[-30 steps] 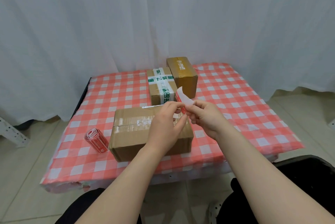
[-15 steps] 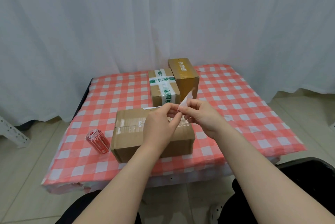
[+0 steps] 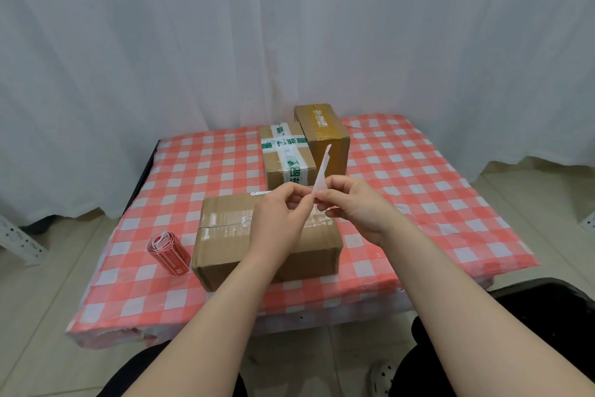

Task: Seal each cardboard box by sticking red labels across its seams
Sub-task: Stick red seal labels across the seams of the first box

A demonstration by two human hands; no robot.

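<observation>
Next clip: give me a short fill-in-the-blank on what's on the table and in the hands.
___ brown cardboard boxes stand on the red-and-white checked tablecloth.
The roll of red labels lies to the ___ of the nearest, largest cardboard box.
The middle cardboard box bears white tape printed in ___.
The left hand and right hand pinch one thin ___ paper strip.
Missing: three; left; green; white.
</observation>
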